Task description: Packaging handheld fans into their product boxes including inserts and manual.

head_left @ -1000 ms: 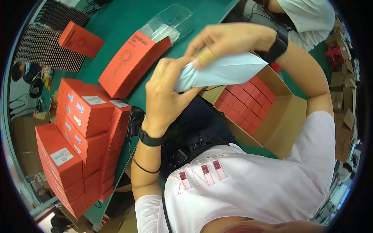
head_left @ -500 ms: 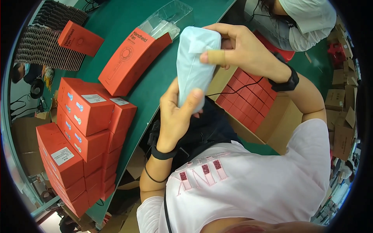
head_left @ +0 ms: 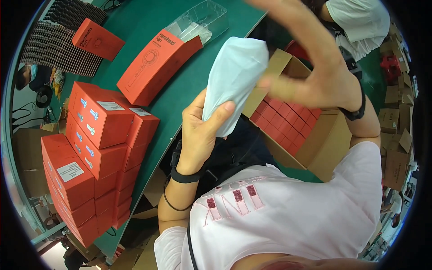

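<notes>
My left hand [head_left: 202, 128] is wrapped round the lower end of a long package in pale blue wrapping [head_left: 236, 74], thumb across its front. The package tilts up and to the right; what lies inside the wrapping is hidden. Just right of it is my right hand [head_left: 321, 74], smeared by motion, with thumb and fingers spread apart and holding nothing. A yellowish cover sits on its thumb. Beyond the package, on the green table [head_left: 182, 85], lies an orange-red fan box [head_left: 155, 63]. At that box's far end is a clear plastic tray [head_left: 204, 20] with crumpled whitish wrapping in it.
Stacked orange-red boxes [head_left: 101, 148] fill the near left of the table. A single upright box [head_left: 96, 40] stands before dark ridged stacks [head_left: 63, 49] at far left. An open carton [head_left: 321, 146] of red boxes sits at my right. Another person [head_left: 355, 22] is at upper right.
My right hand has let go of the package and moved up and right, its fingers spreading. The package has tilted further right in my left hand.
</notes>
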`<act>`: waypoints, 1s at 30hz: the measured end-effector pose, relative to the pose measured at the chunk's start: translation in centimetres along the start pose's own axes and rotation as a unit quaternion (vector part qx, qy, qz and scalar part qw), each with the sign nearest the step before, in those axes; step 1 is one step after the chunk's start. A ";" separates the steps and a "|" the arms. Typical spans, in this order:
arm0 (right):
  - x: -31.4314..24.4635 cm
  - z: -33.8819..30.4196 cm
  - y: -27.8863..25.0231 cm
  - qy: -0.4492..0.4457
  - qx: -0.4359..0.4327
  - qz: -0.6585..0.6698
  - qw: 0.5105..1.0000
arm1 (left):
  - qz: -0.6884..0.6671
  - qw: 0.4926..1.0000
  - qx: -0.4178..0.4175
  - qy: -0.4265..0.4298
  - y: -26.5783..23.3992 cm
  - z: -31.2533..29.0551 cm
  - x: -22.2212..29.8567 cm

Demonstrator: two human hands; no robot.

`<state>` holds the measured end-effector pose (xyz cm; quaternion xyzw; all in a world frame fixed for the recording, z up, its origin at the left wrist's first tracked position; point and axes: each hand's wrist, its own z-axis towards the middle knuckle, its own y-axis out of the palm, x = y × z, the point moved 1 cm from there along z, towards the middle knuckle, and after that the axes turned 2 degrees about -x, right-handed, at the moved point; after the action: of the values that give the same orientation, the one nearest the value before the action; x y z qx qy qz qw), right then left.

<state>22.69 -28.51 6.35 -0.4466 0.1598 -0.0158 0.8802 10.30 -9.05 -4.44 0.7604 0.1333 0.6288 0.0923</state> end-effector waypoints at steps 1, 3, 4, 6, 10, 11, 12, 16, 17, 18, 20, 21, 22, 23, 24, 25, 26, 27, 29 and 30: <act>-0.5 0.3 0.3 -0.004 -0.049 0.030 0.998 | 0.019 1.000 -0.008 0.004 0.4 0.1 0.3; 0.1 0.4 1.4 0.008 -0.166 0.045 0.985 | 0.041 0.999 -0.015 0.010 0.4 0.3 0.5; 1.2 0.3 2.3 0.001 -0.165 0.083 0.983 | 0.020 0.999 -0.039 -0.012 0.1 0.3 0.5; 2.9 0.8 2.2 0.093 -0.200 0.173 0.960 | -0.005 0.998 -0.059 -0.034 -0.5 0.3 0.0; 5.3 0.2 2.7 0.243 -0.227 0.383 0.862 | -0.050 0.995 -0.060 -0.062 -1.3 0.5 -1.1; 5.5 -0.1 3.0 0.267 -0.265 0.411 0.830 | -0.040 0.995 -0.055 -0.069 -1.3 0.4 -1.2; 5.3 -0.4 3.6 0.304 -0.209 0.373 0.852 | -0.040 0.995 -0.055 -0.073 -1.4 0.3 -1.3; 5.4 -0.5 5.2 0.301 -0.103 0.288 0.903 | -0.054 0.992 -0.082 -0.083 -0.1 0.1 -0.3; 5.2 0.0 4.7 0.334 -0.118 0.277 0.893 | -0.014 0.994 -0.064 -0.087 0.2 0.0 -0.1; 5.0 0.5 4.1 0.366 -0.133 0.266 0.882 | -0.026 0.992 -0.074 -0.097 0.3 0.1 -0.4; 5.1 0.2 5.3 0.363 -0.126 0.237 0.892 | -0.028 0.984 -0.097 -0.144 0.7 0.0 -1.9; 5.0 0.0 5.8 0.359 -0.122 0.243 0.893 | -0.050 0.980 -0.105 -0.164 0.7 0.0 -2.6; 4.9 -0.2 6.1 0.355 -0.117 0.249 0.893 | -0.049 0.979 -0.108 -0.167 0.7 -0.1 -2.9; 5.7 -0.2 5.8 0.330 -0.105 0.252 0.903 | -0.065 0.985 -0.082 -0.139 0.7 -0.1 -3.2; 5.8 -0.1 4.7 0.325 -0.104 0.268 0.901 | -0.087 0.988 -0.059 -0.110 0.6 -0.3 -3.3; 5.8 -0.2 3.2 0.319 -0.104 0.284 0.898 | -0.071 0.992 -0.049 -0.088 0.2 -0.2 -3.1; 5.6 -1.3 1.8 0.325 -0.127 0.337 0.875 | -0.085 0.992 -0.040 -0.081 0.1 -0.1 -3.2; 5.7 -2.5 1.2 0.314 -0.155 0.363 0.863 | -0.095 0.992 -0.028 -0.074 -0.1 0.0 -3.1; 5.3 -4.2 2.2 0.292 -0.154 0.393 0.858 | -0.099 0.992 -0.030 -0.077 -0.2 0.0 -2.9; 5.4 -4.4 2.6 0.293 -0.153 0.394 0.858 | -0.102 0.990 -0.042 -0.083 0.0 0.1 -2.6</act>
<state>26.22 -31.35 0.43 -0.4504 0.5730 0.2272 0.6459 9.94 -9.89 -6.87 0.7880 0.1759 0.5557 0.1983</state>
